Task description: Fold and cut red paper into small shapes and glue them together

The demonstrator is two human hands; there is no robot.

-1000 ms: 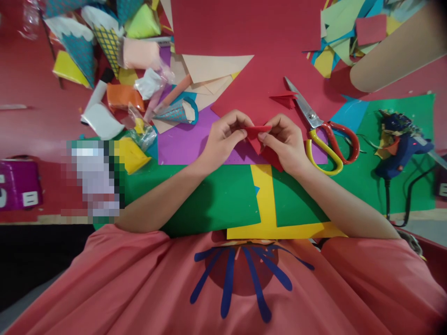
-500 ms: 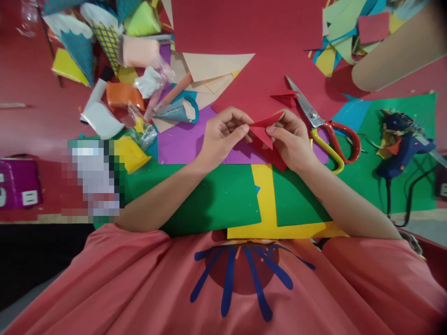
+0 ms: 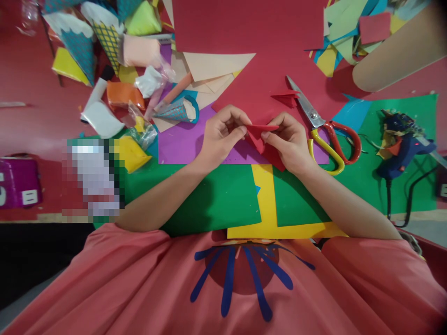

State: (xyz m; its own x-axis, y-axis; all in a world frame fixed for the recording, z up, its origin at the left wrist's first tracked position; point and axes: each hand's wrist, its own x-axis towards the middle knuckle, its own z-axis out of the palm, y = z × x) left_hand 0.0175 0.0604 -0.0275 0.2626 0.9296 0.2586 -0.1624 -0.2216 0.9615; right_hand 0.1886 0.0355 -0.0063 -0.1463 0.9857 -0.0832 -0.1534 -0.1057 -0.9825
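Note:
A small folded piece of red paper [image 3: 257, 135] is held between my two hands, over the purple sheet. My left hand [image 3: 223, 132] pinches its left end between thumb and fingers. My right hand [image 3: 288, 142] grips the right part, thumb in front near the middle fold. Just beyond my right hand lies a second folded red paper piece [image 3: 285, 97], its tip beside the blades of the scissors [image 3: 316, 118]. Those scissors have one red and one yellow handle loop and rest to the right of my right hand.
Red sheets [image 3: 247, 25], a purple sheet [image 3: 188, 144] and green sheets [image 3: 195, 200] cover the table. Bags of clay, including an orange one [image 3: 125, 95], and paper cones [image 3: 179, 110] lie to the left. A blue glue gun [image 3: 401, 153] and a cardboard tube [image 3: 394, 51] are at the right.
The right end of the folded red paper has come down and its top edge now lies nearly level. My right hand has shifted slightly left and down; both hands keep their hold.

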